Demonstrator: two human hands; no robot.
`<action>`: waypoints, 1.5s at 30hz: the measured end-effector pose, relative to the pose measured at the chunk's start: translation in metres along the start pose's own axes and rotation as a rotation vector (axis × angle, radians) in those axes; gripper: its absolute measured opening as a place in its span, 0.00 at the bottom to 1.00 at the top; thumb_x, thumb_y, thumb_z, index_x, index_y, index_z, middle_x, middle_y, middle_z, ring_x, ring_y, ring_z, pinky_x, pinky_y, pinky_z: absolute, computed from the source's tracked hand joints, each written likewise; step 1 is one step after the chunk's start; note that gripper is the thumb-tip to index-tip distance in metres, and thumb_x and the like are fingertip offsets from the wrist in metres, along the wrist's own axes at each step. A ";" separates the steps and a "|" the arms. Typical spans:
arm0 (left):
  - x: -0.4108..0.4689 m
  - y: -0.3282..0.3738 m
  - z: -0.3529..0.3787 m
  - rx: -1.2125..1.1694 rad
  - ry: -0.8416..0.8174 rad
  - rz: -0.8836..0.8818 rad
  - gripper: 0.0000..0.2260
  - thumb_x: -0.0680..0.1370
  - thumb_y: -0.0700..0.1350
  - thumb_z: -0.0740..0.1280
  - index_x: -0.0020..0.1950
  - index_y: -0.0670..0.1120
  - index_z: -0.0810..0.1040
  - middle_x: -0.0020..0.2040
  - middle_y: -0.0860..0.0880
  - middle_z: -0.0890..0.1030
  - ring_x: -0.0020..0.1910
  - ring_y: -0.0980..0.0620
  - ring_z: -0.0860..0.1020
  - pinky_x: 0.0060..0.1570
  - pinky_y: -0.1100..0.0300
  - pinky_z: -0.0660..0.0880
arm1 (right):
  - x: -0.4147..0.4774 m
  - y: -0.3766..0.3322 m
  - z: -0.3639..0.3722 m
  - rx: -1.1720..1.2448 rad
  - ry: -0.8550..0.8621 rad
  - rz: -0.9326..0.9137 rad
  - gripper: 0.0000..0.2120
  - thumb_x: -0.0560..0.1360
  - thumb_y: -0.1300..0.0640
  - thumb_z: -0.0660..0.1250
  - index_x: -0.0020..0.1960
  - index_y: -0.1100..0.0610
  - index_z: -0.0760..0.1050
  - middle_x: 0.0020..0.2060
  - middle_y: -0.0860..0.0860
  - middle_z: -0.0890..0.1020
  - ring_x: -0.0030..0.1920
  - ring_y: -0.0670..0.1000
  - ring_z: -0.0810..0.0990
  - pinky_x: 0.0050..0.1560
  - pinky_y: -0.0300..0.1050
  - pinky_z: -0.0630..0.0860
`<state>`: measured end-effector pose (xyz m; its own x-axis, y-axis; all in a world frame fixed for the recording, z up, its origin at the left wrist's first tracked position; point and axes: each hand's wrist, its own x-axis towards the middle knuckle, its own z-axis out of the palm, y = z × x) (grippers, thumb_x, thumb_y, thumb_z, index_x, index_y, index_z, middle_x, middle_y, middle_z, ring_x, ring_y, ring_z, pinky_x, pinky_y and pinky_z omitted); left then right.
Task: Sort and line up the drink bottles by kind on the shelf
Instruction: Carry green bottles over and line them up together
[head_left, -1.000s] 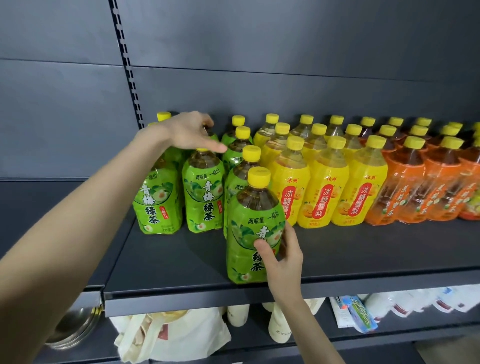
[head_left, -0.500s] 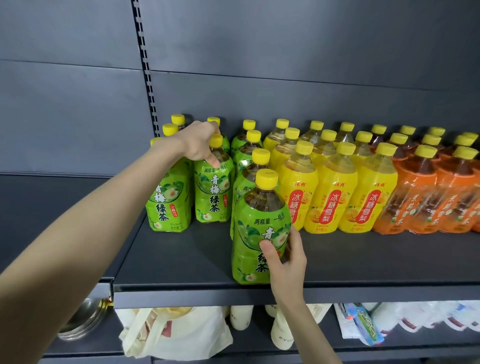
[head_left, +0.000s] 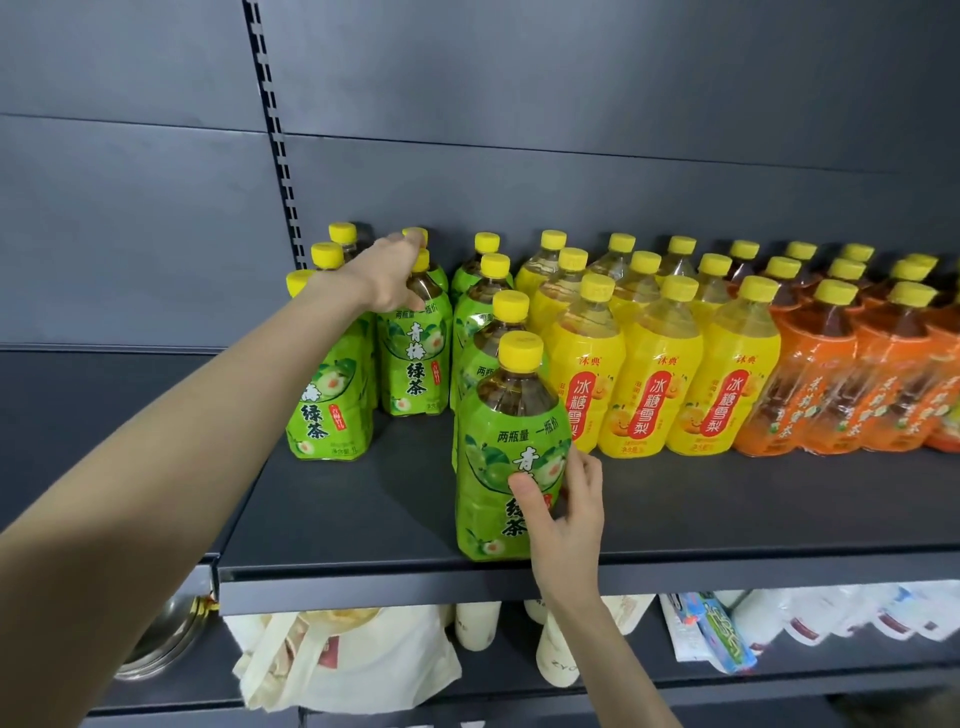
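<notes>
Dark shelf (head_left: 363, 509) holds yellow bottles (head_left: 649, 395) mid-row, orange bottles (head_left: 810, 389) at right. Upright near front edge, lone green bottle (head_left: 493, 467) — right hand (head_left: 563, 514) wraps its lower body. Farther back, left hand (head_left: 389, 275) clasps neck of rear green bottle (head_left: 413, 358).

Looking like a shop: dark shelf (head_left: 727, 509) on a slotted upright (head_left: 270, 119) carrying rows of identical drink bottles (head_left: 652, 395), packaged goods (head_left: 722, 631) sitting below.
</notes>
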<state>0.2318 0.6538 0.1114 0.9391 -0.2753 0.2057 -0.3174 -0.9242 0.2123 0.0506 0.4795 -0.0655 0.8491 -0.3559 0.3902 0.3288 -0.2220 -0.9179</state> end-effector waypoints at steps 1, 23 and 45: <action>-0.008 0.000 0.002 0.012 0.039 0.018 0.32 0.73 0.42 0.73 0.71 0.37 0.61 0.69 0.36 0.66 0.68 0.36 0.66 0.65 0.48 0.64 | 0.000 0.000 -0.001 -0.003 0.005 -0.006 0.39 0.65 0.32 0.67 0.67 0.57 0.72 0.55 0.49 0.71 0.57 0.46 0.75 0.57 0.46 0.76; -0.178 0.017 0.130 -0.974 0.573 -0.153 0.28 0.79 0.55 0.60 0.76 0.47 0.58 0.73 0.54 0.64 0.72 0.59 0.62 0.68 0.70 0.61 | -0.006 -0.008 0.028 -0.127 0.023 -0.001 0.28 0.76 0.40 0.63 0.72 0.50 0.63 0.64 0.48 0.66 0.64 0.49 0.69 0.65 0.53 0.70; -0.166 0.019 0.152 -0.829 0.568 -0.360 0.34 0.74 0.50 0.70 0.74 0.41 0.59 0.70 0.44 0.68 0.70 0.48 0.65 0.66 0.58 0.64 | 0.043 0.026 0.023 -0.247 0.104 -0.046 0.26 0.73 0.55 0.72 0.69 0.57 0.71 0.58 0.57 0.77 0.51 0.49 0.77 0.45 0.23 0.70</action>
<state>0.0897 0.6413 -0.0638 0.8643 0.3391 0.3713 -0.2251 -0.3994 0.8887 0.1050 0.4792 -0.0741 0.7841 -0.4290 0.4485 0.2445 -0.4507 -0.8585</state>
